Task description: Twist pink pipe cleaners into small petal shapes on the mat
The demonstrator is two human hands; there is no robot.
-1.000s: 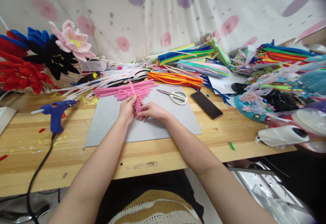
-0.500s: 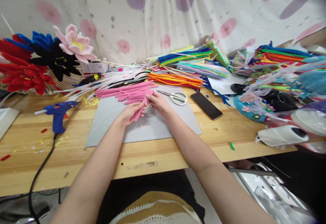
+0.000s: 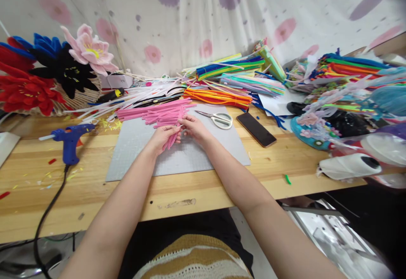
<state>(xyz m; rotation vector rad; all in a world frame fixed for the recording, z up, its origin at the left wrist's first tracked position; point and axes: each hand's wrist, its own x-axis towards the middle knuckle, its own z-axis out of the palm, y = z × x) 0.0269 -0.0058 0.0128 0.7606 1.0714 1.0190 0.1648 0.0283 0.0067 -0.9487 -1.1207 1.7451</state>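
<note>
Over the grey mat (image 3: 127, 156), my left hand (image 3: 163, 138) is closed around a small bunch of pink pipe cleaners (image 3: 171, 140), whose ends poke out below the fingers. My right hand (image 3: 193, 127) meets it from the right, fingers pinched on the same pink strands near the bunch's upper part. Just behind both hands lies a loose pile of pink pipe cleaners (image 3: 149, 112) on the mat's back edge. White-handled scissors (image 3: 218, 119) rest on the mat to the right of my right hand.
A blue glue gun (image 3: 71, 141) with its cable stands at left on the wooden table (image 3: 177, 190). Fuzzy flowers (image 3: 91, 50) are behind it. A phone (image 3: 256, 129) lies right of the mat. Orange pipe cleaners (image 3: 218, 97) and other bundles line the back; a white roll (image 3: 349, 167) is at right.
The camera view has shifted slightly. Both hands stay together at the pink bunch, and its lower ends have turned a little and look more spread.
</note>
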